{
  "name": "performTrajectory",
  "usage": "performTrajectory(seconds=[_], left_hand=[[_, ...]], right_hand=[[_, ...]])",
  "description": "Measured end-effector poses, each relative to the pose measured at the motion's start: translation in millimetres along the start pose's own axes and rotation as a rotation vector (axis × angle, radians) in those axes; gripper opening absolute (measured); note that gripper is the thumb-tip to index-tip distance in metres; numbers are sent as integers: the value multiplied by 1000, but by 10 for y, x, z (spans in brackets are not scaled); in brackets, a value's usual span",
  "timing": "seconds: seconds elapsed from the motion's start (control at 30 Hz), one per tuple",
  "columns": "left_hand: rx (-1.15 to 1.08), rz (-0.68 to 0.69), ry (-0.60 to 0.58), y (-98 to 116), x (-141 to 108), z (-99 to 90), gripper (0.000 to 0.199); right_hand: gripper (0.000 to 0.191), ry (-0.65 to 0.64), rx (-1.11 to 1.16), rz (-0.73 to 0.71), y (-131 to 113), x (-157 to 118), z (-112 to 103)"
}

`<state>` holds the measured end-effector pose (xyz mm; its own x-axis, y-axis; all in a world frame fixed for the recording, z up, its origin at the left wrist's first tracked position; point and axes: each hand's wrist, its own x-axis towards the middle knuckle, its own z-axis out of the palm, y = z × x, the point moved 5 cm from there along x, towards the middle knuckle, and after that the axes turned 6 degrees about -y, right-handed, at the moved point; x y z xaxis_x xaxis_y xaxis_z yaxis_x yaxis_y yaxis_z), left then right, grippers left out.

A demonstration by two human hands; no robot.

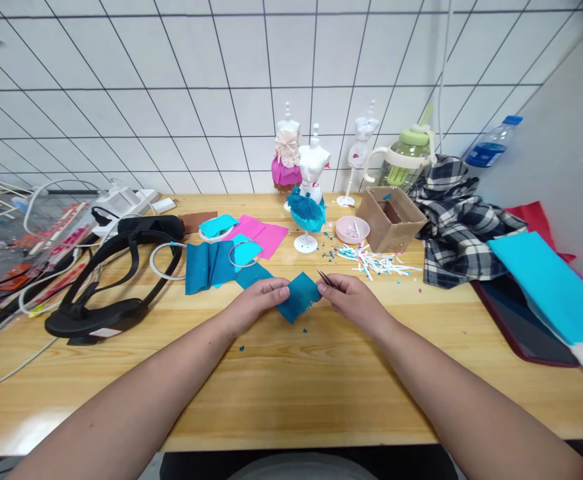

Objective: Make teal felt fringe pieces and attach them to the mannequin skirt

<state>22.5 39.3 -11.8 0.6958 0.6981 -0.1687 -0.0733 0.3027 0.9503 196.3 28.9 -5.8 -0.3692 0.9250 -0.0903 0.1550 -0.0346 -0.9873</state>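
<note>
Teal piece — diamond-wise, one corner toward the wall — long axis unclear.

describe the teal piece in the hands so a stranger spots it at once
Start at the wooden table and look near its middle. There the left hand pinches a small teal piece, with the right hand, holding a dark pointed tool, at its other side. Unlike the teal sheet lying to the left, this piece is held and has a ragged edge.
</note>
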Motion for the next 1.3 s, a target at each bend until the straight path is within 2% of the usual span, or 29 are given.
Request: performTrajectory(seconds=[0.23,0.37,0.57,0.77,1.03,1.3], left_hand=[[254,-58,71,-40,30,4,34],[235,-72,156,-42,12,-58,35],[210,-85,139,-54,24,-49,35],[188,-94,138,-57,24,-41,34],[115,-72,108,-29,27,10,31],[57,-70,139,-43,25,-1,30]], right_hand=[[33,-42,-16,44,3,-10,74],[34,-13,95,113,16,-19,36],[26,-18,38,130,16,-33,28],[16,11,-42,82,17,-19,12],[19,58,7,79,17,-13,-32],[27,116,149,56,32,4,-61]])
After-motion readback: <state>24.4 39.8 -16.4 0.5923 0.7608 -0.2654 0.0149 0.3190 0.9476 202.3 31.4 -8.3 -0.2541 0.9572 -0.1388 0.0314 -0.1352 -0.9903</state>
